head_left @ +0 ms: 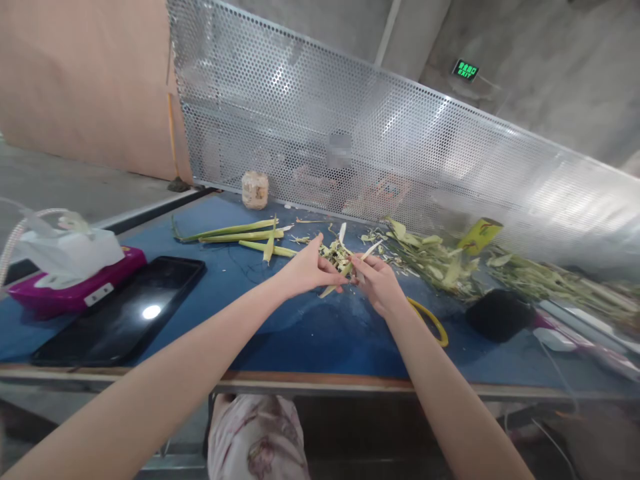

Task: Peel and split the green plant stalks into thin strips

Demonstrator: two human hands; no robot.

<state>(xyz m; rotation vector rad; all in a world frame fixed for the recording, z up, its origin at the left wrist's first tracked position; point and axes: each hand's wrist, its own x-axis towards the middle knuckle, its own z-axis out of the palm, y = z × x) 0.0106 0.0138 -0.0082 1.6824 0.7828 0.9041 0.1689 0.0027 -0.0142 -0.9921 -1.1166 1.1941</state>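
Observation:
My left hand [311, 268] and my right hand [376, 280] meet over the middle of the blue table, fingers closed. Between their fingertips is a small green plant piece [346, 269]; both seem to pinch it. A pale strip [371, 249] sticks up by my right fingers. Just behind the hands lies a pile of pale plant scraps [334, 252], partly hidden. To the left of it lie several long green stalks [240, 235] with pointed leaf ends, one short piece [271, 247] crossing them.
A heap of wilted leafy stems [435, 257] lies at right, beside a yellow-green packet [480, 235], a black object [500, 315] and a yellow loop [431, 321]. At left are a tablet [125, 310] and a magenta tissue box [75, 283]. A jar [255, 190] stands before the perforated metal screen [300, 113].

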